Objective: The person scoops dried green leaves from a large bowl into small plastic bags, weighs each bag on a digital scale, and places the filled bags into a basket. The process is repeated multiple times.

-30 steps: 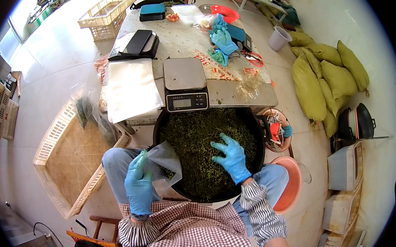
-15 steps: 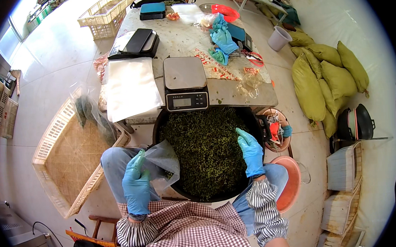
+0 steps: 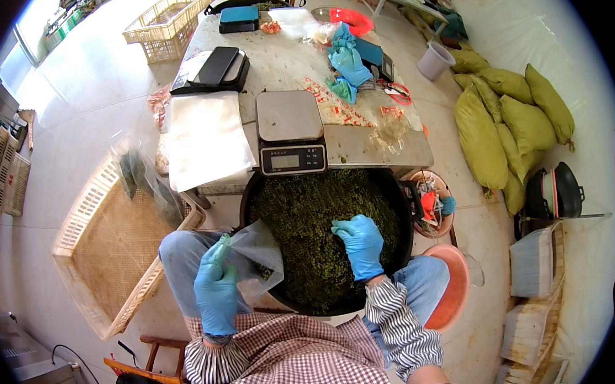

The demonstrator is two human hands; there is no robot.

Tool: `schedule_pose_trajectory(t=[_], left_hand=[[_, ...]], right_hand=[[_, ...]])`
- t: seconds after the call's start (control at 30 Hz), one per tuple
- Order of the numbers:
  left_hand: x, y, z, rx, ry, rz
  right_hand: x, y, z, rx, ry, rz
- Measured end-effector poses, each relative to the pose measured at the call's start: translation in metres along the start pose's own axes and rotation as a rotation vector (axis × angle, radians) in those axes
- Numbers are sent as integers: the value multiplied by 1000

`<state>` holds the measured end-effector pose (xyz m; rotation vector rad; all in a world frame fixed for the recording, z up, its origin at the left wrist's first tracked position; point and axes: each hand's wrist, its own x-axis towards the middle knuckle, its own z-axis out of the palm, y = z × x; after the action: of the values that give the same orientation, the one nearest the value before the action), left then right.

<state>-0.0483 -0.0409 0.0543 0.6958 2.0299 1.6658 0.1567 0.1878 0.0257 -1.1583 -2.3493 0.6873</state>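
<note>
fingers (image 3: 220, 249): blue gloves (image 3: 217, 302) | striped black-white oversleeves (image 3: 403, 331) | brown-white checked apron (image 3: 303, 378) | blue jeans (image 3: 187, 261)

plant bits (image 3: 303, 228) in tub (image 3: 404, 228), scale (image 3: 289, 116) on table (image 3: 354, 146) beyond, crate (image 3: 112, 252) left, sacks (image 3: 480, 137) right

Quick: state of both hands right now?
Left hand: closed on the clear bag.
Right hand: fingers bunched, over the green bits; whether it grips any cannot be told.

Whatever the right hand (image 3: 360, 247) may pinch is hidden, the table (image 3: 361, 147) covers the black tub's (image 3: 401, 217) far rim, and the digital scale's (image 3: 288, 115) readout (image 3: 286, 162) is blurred.
</note>
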Motion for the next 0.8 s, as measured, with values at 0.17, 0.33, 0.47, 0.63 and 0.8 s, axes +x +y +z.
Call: schedule_pose_trajectory(t=[0.17,0.33,0.47,0.63,0.8], left_hand=[[-2,-4,-3,-24,35,-37],[6,1,6,-6,-19,-17],[4,2,5,-7,-34,-32],[5,-9,5,-77,-1,-8],[4,-5,7,-52,-47,3]], right_hand=[[-7,19,-37,853,18,475],[-14,44,-83,1028,64,776],[-11,63,-116,984,163,748],[-11,83,-149,781,269,714],[-22,114,-137,582,109,480]])
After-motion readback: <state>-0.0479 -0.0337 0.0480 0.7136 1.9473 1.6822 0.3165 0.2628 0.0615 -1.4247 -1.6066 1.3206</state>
